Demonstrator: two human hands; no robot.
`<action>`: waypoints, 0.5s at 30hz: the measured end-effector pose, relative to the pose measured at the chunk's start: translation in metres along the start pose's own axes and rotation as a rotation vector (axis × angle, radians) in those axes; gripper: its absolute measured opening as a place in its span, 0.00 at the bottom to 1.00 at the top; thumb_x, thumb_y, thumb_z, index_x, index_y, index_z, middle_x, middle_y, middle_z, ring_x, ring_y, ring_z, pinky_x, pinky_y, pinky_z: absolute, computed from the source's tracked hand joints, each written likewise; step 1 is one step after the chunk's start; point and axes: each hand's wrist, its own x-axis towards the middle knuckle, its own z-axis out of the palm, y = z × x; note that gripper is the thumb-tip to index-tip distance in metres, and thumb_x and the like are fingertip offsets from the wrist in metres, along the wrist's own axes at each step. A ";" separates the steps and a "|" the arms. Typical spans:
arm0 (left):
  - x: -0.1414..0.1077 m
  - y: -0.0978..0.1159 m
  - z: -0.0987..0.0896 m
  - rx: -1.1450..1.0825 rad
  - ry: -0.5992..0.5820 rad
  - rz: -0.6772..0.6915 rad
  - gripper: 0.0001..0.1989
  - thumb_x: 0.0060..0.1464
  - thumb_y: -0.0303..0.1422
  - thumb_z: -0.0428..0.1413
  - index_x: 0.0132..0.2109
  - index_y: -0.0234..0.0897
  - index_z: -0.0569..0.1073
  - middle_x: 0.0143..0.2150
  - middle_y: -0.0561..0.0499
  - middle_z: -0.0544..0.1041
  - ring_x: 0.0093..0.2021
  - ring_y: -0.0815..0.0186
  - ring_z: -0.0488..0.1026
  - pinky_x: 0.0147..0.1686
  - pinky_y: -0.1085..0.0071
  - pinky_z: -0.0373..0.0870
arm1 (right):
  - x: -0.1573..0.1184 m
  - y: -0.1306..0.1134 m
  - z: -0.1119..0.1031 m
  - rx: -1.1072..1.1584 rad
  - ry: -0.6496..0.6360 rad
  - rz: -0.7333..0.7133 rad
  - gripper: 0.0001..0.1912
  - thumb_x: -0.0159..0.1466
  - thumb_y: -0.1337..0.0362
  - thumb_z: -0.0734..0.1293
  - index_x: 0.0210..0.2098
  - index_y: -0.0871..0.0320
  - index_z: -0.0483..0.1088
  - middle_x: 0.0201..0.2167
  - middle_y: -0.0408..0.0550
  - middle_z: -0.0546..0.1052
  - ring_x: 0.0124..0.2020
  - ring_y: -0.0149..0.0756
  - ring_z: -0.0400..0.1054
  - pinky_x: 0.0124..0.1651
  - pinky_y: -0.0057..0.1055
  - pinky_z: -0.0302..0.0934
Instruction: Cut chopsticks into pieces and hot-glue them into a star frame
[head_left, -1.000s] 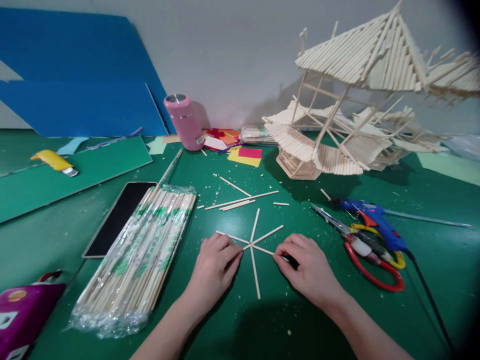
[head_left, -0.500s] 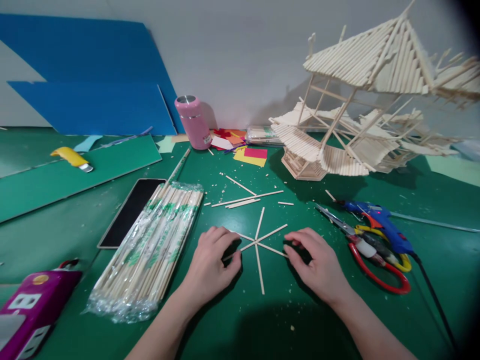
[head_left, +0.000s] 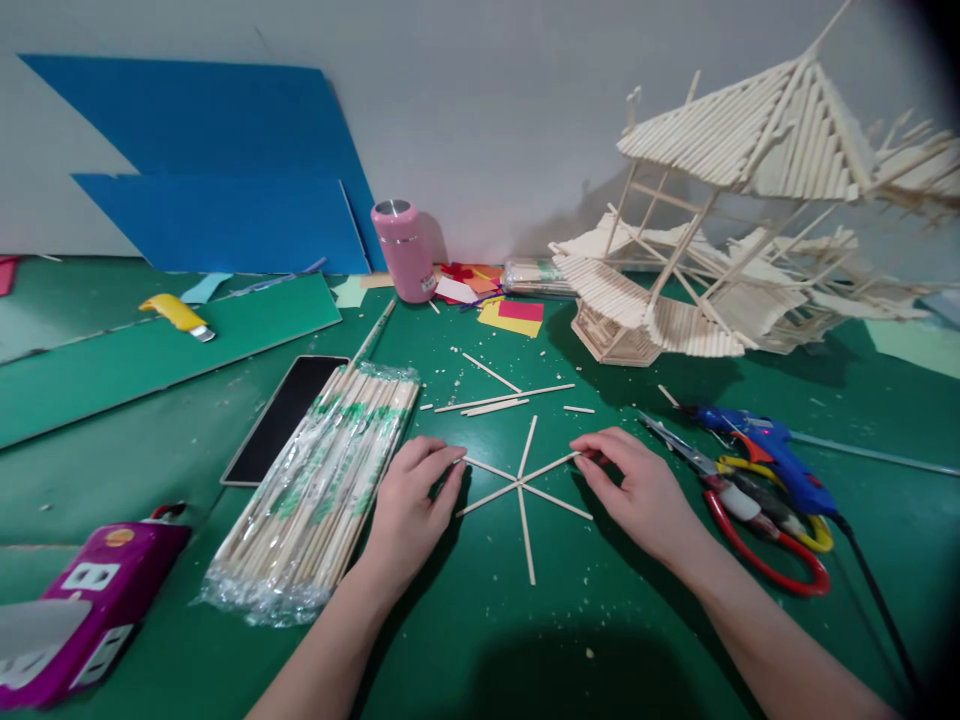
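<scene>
A star of several thin wooden sticks (head_left: 527, 530) joined at one centre lies on the green table. My left hand (head_left: 420, 500) pinches the tip of its upper-left stick between thumb and fingers. At the upper-right stick's tip, my right hand (head_left: 630, 485) is closed in a pinch too. Loose sticks (head_left: 504, 396) lie just behind the star. To the left rests a plastic-wrapped bundle of sticks (head_left: 322, 490).
Scissors (head_left: 750, 500) and a blue glue gun (head_left: 780, 455) lie at right, below a wooden stick pavilion model (head_left: 735, 130). A pink bottle (head_left: 406, 255), phone (head_left: 285, 420), yellow cutter (head_left: 176, 314), purple power strip (head_left: 112, 600) and blue boards (head_left: 225, 120) are around.
Both hands have moved to the tips of the upper side sticks and closed on them. The view has shifted slightly, so the scene sits further right.
</scene>
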 end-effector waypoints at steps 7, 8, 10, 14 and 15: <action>-0.002 -0.006 0.008 0.056 -0.152 0.045 0.10 0.54 0.29 0.48 0.39 0.36 0.73 0.37 0.46 0.67 0.38 0.63 0.66 0.37 0.65 0.66 | 0.008 -0.007 0.013 -0.008 -0.024 -0.036 0.08 0.60 0.68 0.59 0.35 0.54 0.69 0.33 0.45 0.72 0.36 0.36 0.64 0.39 0.33 0.58; -0.002 -0.006 0.008 0.064 -0.167 0.050 0.10 0.54 0.28 0.48 0.40 0.36 0.73 0.37 0.46 0.67 0.38 0.63 0.66 0.37 0.65 0.66 | 0.008 -0.007 0.014 -0.007 -0.016 -0.036 0.08 0.60 0.68 0.59 0.35 0.55 0.69 0.33 0.45 0.72 0.37 0.36 0.64 0.40 0.33 0.58; -0.001 -0.005 0.009 0.085 -0.203 0.070 0.11 0.54 0.28 0.47 0.40 0.37 0.72 0.39 0.45 0.67 0.39 0.63 0.65 0.37 0.65 0.65 | 0.009 -0.005 0.016 -0.005 0.013 -0.030 0.08 0.61 0.67 0.59 0.35 0.55 0.69 0.33 0.46 0.71 0.37 0.36 0.64 0.40 0.33 0.58; 0.002 -0.004 0.008 0.154 -0.278 0.124 0.12 0.55 0.26 0.45 0.41 0.37 0.71 0.43 0.44 0.67 0.40 0.62 0.65 0.38 0.63 0.64 | 0.009 0.005 0.017 0.007 0.079 -0.002 0.08 0.61 0.67 0.59 0.37 0.56 0.68 0.34 0.48 0.70 0.39 0.37 0.63 0.41 0.35 0.58; 0.003 -0.004 0.008 0.176 -0.301 0.134 0.12 0.55 0.26 0.44 0.41 0.37 0.71 0.44 0.43 0.67 0.40 0.61 0.65 0.38 0.62 0.64 | 0.010 0.007 0.017 0.013 0.090 0.005 0.08 0.61 0.67 0.59 0.37 0.56 0.68 0.35 0.48 0.70 0.39 0.37 0.63 0.42 0.35 0.58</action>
